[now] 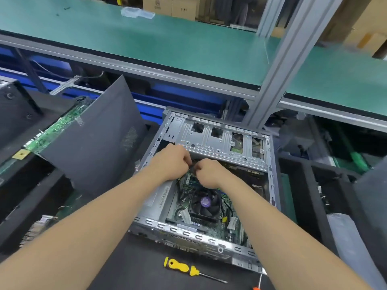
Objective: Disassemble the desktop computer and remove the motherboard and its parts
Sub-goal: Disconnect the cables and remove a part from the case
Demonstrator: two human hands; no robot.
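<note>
While left hand (pixel 172 162) and right hand (pixel 208 173) pinch a cable (pixel 193 168) at the fan's (pixel 206 203) 12 o'clock, crooked yanking risks cracking the motherboard (pixel 212 232).

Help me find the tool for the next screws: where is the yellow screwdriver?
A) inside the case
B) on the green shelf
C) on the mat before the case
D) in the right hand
C: the screwdriver lies on the dark mat in front of the case.
</note>
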